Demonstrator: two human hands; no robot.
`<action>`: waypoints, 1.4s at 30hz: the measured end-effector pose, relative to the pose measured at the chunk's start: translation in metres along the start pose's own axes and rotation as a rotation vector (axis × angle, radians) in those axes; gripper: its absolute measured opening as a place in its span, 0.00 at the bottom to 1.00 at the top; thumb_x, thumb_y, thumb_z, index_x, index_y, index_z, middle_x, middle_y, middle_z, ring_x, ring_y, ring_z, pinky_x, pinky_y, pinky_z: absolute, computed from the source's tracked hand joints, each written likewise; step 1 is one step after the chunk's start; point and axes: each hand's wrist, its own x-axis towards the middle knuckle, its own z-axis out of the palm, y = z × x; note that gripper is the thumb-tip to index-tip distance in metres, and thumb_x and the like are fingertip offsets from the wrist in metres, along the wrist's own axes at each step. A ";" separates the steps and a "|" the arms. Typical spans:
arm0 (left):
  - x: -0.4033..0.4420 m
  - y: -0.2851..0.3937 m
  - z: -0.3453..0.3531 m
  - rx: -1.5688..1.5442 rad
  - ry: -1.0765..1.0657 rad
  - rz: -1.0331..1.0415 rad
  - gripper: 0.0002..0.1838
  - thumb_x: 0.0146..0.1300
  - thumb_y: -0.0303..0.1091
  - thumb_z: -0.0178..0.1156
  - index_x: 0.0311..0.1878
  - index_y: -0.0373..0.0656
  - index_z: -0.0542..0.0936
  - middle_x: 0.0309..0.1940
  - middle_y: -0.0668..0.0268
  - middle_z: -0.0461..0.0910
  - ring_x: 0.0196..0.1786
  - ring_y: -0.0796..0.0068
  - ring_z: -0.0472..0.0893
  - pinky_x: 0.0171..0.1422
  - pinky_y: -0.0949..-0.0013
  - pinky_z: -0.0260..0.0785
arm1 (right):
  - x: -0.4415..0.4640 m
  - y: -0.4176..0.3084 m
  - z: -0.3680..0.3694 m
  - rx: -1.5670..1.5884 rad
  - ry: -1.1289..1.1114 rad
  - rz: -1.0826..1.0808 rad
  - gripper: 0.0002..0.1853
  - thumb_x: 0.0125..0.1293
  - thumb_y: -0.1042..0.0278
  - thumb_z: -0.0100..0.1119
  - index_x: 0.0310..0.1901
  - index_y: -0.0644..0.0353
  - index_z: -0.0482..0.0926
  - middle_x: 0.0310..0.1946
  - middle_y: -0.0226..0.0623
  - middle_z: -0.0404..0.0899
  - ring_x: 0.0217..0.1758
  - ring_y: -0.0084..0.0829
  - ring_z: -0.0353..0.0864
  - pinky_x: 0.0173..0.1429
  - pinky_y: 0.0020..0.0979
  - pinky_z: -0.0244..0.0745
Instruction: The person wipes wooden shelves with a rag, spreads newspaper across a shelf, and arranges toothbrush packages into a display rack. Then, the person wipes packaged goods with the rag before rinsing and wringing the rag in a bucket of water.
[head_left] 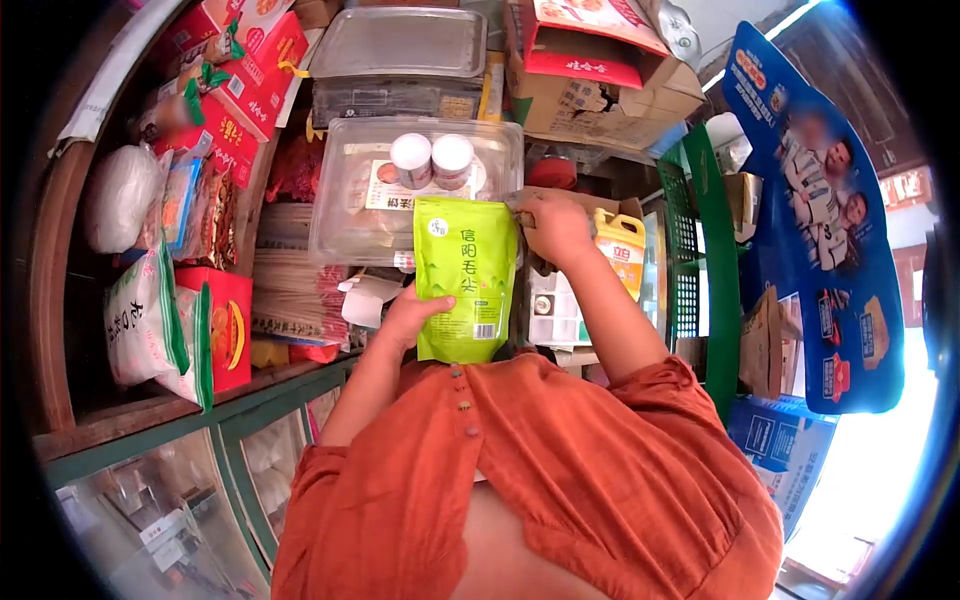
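A bright green tea pouch (466,278) with Chinese lettering and a barcode stands upright in front of the orange shirt. My left hand (415,312) grips its lower left side, thumb across the front and the other fingers hidden behind. At the pouch's upper right corner is my right hand (555,228), its fingers curled around what looks like a dark grey cloth (538,262), mostly covered by the hand. Beyond the pouch, two white-lidded tubs (432,160) sit on a clear plastic container (340,215).
Red boxes (255,85) and snack bags (140,320) fill the left shelf. Open cartons (600,95) are stacked at the back right. A yellow jug (620,250) stands beside my right forearm. Farther right are a green plastic crate (712,270) and a blue poster board (815,220).
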 end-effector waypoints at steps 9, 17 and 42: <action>0.002 -0.004 0.014 0.180 0.010 0.061 0.28 0.56 0.21 0.66 0.61 0.39 0.72 0.51 0.66 0.80 0.52 0.72 0.79 0.58 0.66 0.71 | 0.039 -0.090 0.050 0.098 -0.219 -0.222 0.13 0.50 0.62 0.63 0.39 0.50 0.84 0.39 0.40 0.82 0.45 0.44 0.82 0.49 0.44 0.78; -0.012 -0.002 0.013 0.083 0.078 0.095 0.25 0.59 0.24 0.66 0.60 0.37 0.73 0.49 0.64 0.81 0.50 0.72 0.80 0.57 0.66 0.73 | 0.049 0.016 0.040 -0.079 -0.080 -0.085 0.14 0.52 0.62 0.62 0.42 0.49 0.84 0.37 0.41 0.82 0.45 0.45 0.82 0.49 0.43 0.78; -0.028 0.047 0.009 -0.442 0.067 0.111 0.29 0.76 0.52 0.42 0.69 0.39 0.65 0.64 0.56 0.72 0.63 0.57 0.74 0.67 0.55 0.67 | -0.035 0.065 0.047 0.828 0.040 0.082 0.26 0.62 0.51 0.58 0.56 0.59 0.71 0.47 0.40 0.78 0.47 0.38 0.78 0.56 0.36 0.75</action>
